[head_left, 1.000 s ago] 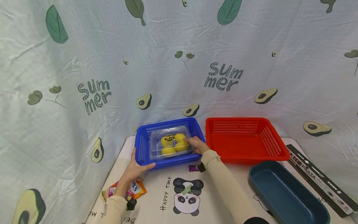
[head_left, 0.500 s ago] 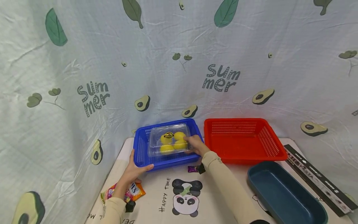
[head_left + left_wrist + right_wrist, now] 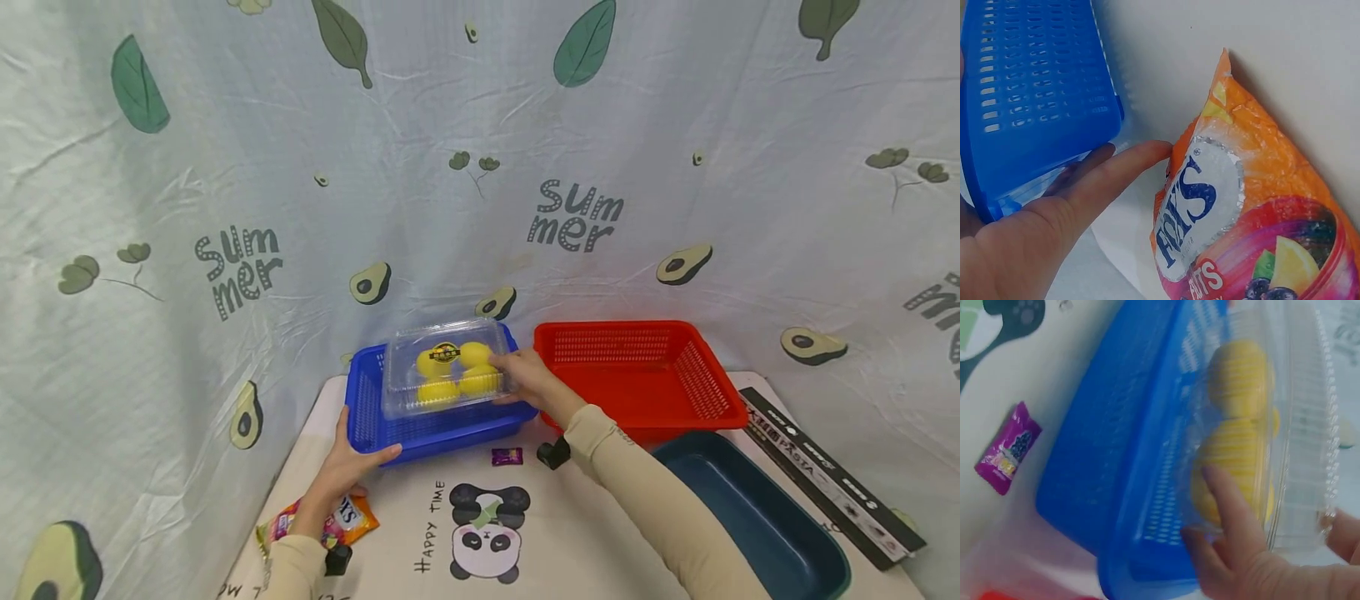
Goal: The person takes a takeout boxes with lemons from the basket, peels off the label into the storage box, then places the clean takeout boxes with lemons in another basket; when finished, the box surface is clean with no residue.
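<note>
A clear plastic clamshell box [image 3: 408, 397] of several round yellow fruits [image 3: 474, 354] is tilted at the blue basket [image 3: 442, 433], its far edge above the rim. My right hand [image 3: 528, 379] grips the box's right end, with fingers along its side in the right wrist view. At the basket's near left corner, my left hand [image 3: 341, 467] holds the rim. In the left wrist view some fingers reach beneath the basket's edge [image 3: 1041, 134] and are partly hidden. An orange Fox's candy bag [image 3: 1260, 169] lies close by that hand.
A red basket [image 3: 637, 375] stands to the right of the blue one. Before it are a dark blue tray [image 3: 757, 508] and a long pasta box [image 3: 825, 475]. A purple wrapped candy [image 3: 507, 457] lies on the panda-printed tabletop. A patterned curtain hangs behind.
My right hand has raised the clear box of fruits, so its far edge now stands above the basket's rim. My left hand stays at the basket's corner. The head view has shifted slightly.
</note>
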Demonstrator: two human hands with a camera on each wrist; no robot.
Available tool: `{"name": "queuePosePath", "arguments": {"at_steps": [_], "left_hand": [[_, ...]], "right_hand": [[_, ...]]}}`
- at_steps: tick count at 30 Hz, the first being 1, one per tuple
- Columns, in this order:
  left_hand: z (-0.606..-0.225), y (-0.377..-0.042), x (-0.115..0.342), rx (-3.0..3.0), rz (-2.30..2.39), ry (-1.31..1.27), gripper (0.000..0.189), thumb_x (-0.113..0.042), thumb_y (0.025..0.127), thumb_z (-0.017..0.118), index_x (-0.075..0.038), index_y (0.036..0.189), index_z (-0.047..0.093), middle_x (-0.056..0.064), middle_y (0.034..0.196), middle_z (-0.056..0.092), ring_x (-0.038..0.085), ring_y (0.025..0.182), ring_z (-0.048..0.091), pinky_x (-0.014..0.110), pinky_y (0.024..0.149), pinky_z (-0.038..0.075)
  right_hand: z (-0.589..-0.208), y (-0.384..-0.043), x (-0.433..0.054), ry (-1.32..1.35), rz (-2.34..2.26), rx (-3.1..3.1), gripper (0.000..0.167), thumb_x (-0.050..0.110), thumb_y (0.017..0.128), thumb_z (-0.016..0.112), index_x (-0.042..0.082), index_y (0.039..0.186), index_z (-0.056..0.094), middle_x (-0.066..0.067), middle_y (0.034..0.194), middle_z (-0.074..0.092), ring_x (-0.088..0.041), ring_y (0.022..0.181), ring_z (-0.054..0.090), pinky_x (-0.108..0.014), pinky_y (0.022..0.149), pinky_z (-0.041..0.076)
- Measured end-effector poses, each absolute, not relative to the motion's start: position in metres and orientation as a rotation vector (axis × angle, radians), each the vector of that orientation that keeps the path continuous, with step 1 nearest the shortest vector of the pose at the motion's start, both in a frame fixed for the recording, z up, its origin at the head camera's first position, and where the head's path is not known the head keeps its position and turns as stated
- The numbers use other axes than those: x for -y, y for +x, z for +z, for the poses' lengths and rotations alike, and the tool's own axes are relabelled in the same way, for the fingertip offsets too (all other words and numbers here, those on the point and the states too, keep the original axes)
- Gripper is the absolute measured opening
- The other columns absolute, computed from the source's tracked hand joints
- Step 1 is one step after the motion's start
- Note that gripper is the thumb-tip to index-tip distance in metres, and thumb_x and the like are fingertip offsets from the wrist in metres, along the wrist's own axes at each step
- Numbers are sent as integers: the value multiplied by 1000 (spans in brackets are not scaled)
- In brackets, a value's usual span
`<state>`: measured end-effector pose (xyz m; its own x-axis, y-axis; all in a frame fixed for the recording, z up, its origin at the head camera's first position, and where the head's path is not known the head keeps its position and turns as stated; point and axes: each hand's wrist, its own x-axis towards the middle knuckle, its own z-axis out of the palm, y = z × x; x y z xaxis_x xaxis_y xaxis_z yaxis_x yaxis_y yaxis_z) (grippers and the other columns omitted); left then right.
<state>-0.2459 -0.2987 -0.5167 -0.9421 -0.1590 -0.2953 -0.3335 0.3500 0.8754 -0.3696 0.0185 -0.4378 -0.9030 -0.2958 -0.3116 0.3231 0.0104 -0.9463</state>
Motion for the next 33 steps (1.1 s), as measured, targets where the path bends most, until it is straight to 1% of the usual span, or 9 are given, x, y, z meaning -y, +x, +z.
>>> {"name": "queuePosePath", "arguments": {"at_steps": [4,7,11,13,15,19,24,28,33], "left_hand": [[-517,-247,299,-2454,1626,-448,134,-48,86,84,-35,162,-26,37,167,7,65,137,39,67,78,60],[-517,-247,300,-2462,1613,-449,136,-50,85,84,-34,162,-27,38,166,8,65,137,39,66,78,60],[-518,-246,301,-2463,1616,-449,137,-49,85,85,-33,162,-27,39,165,8,65,136,39,66,78,60],[-518,-246,301,-2466,1611,-444,137,-49,85,84,-32,162,-27,39,165,8,65,135,40,66,78,61],[-518,-246,301,-2470,1604,-442,137,-50,85,84,-32,162,-27,39,166,7,64,135,40,65,79,61],[-516,-245,302,-2482,1589,-437,137,-51,85,83,-32,161,-28,39,166,4,64,135,40,64,78,61],[-516,-246,302,-2479,1592,-424,136,-50,86,83,-34,161,-29,39,166,4,62,133,43,61,75,63],[-516,-248,301,-2471,1603,-412,135,-49,86,83,-34,161,-30,38,166,5,62,134,42,61,74,63],[-518,-249,297,-2464,1606,-413,134,-48,88,82,-33,160,-30,38,166,5,63,137,40,63,75,62]], "right_hand": [[-423,-347,-37,63,-1942,-1914,60,25,106,61,-9,147,34,-24,146,44,-45,137,48,-56,89,61],[-415,-326,-55,60,-1920,-1968,62,28,106,60,-8,148,34,-25,143,46,-44,131,56,-50,85,63],[-410,-296,-82,93,-1874,-2059,61,35,104,63,-4,145,41,-24,136,52,-38,115,67,-44,80,65],[-410,-279,-97,110,-1854,-2107,62,39,102,65,-3,143,44,-23,133,55,-33,109,67,-40,80,65],[-411,-263,-112,115,-1860,-2117,62,40,102,65,-3,143,44,-23,132,56,-30,106,67,-40,82,65],[-423,-233,-137,115,-1924,-2061,62,37,103,64,-6,143,42,-23,130,56,-27,102,68,-44,83,65],[-445,-206,-158,265,-1945,-1983,64,38,104,62,-5,145,38,-21,127,57,-25,98,69,-48,82,65],[-464,-191,-168,380,-1914,-1966,67,40,104,63,-6,145,37,-22,129,56,-26,100,66,-49,82,65],[-491,-178,-172,442,-1878,-1969,72,41,102,65,-10,144,36,-26,131,51,-30,107,61,-48,80,65]]}}
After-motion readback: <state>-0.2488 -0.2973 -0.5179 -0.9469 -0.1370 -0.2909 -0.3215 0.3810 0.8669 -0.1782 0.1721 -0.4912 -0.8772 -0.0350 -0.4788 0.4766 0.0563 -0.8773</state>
